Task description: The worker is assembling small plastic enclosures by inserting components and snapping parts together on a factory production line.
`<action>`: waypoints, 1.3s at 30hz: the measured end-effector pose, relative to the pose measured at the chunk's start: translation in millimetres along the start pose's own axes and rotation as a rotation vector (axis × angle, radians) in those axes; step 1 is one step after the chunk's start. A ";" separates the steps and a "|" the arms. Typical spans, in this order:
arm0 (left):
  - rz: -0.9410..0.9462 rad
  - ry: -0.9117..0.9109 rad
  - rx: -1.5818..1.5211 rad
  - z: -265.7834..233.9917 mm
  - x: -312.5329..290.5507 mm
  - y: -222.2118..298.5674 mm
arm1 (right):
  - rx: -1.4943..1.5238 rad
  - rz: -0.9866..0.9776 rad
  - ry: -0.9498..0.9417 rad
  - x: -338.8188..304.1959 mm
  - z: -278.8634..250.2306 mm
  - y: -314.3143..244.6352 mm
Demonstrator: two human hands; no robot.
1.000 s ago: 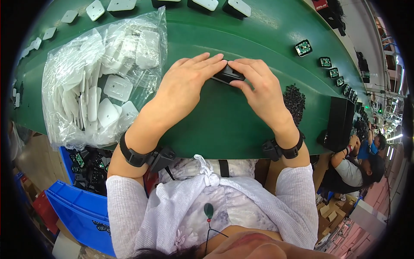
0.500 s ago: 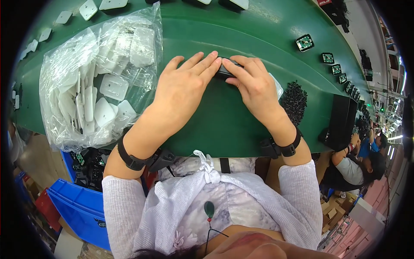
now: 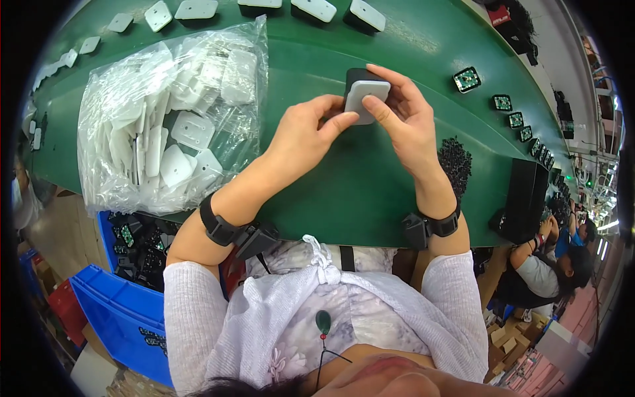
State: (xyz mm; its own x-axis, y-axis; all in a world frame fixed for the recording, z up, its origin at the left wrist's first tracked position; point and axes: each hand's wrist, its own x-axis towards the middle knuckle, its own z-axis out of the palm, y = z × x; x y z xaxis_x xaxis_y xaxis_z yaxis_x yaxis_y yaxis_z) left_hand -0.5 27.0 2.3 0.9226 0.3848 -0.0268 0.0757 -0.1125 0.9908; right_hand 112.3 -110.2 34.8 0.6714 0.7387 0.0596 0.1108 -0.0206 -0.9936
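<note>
A small box-shaped unit with a black body and a pale grey-white cover plate [image 3: 364, 89] is tilted up between my hands, its plate side toward me. My right hand [image 3: 411, 119] grips its right side, thumb pressed on the plate and fingers behind. At the lower left edge, my left hand [image 3: 307, 129] pinches it between thumb and fingers. A clear plastic bag [image 3: 254, 66] full of white cover plates [image 3: 177, 165] lies to the left of my left hand. Beyond my right wrist is a heap of small black parts [image 3: 456, 165], possibly screws.
Black units with white covers [image 3: 314, 9] line the green table's [image 3: 304, 205] far edge. Open housings with green circuit boards [image 3: 467, 80] run along the right. A black box [image 3: 522, 198] stands near a co-worker [image 3: 539, 264]. Blue bins [image 3: 119, 317] sit at lower left.
Both hands have lifted and turned the black unit from lying on the table to tilted, white plate showing. My left hand has shifted from flat over it to its edge.
</note>
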 end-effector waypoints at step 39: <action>0.052 0.418 1.095 -128.0 -73.7 -5.8 | -0.960 -0.122 0.074 -14.2 -123.8 -33.4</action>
State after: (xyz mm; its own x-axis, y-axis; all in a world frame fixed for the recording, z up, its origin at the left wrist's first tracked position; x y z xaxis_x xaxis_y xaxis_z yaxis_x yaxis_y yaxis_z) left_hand -117.4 116.6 15.5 0.7536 0.6046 0.2579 0.5145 -0.7867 0.3411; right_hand 189.8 -203.3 79.0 0.6562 0.7288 0.1953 0.7118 -0.5121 -0.4806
